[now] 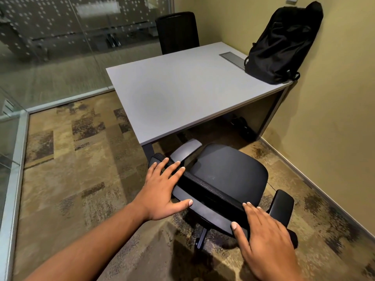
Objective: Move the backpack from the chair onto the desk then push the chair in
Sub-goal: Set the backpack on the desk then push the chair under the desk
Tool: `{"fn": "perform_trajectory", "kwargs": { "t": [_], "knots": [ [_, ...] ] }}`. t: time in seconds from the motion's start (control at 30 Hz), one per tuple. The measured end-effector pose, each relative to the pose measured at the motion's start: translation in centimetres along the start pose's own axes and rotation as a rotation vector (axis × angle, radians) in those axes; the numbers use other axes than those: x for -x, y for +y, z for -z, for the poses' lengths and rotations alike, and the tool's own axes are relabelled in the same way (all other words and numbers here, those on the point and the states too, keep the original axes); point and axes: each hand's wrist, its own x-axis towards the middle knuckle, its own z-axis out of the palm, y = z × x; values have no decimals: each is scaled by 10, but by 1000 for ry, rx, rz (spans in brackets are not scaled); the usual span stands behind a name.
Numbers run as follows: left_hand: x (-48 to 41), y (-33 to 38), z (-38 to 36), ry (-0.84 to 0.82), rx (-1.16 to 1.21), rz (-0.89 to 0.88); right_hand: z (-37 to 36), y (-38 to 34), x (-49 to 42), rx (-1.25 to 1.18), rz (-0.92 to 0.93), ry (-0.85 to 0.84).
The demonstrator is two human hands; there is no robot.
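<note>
Two hands: both on the top edge of the chair backrest.
Left hand: fingers spread flat over the rim, thumb out along the back face — not curled around it.
Right hand: fingers splayed on the rim near the right armrest, palm down, nothing pinched.
Backpack: black, upright on the far right corner of the desk, leaning on the wall.
Chair: seat bare, just outside the desk's near edge — left armrest at the desk corner, not yet under.
Second chair: at the desk's far side.
</note>
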Motion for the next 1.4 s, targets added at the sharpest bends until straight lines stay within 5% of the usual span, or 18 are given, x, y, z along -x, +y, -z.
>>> {"fn": "perform_trajectory", "kwargs": {
  "t": [0.73,1.4],
  "knots": [
    [-44,30,-6,106,-114,24,15,49,-45,20,32,140],
    [-96,147,-34,161,-81,208,51,189,-116,37,211,117]
  ]
}}
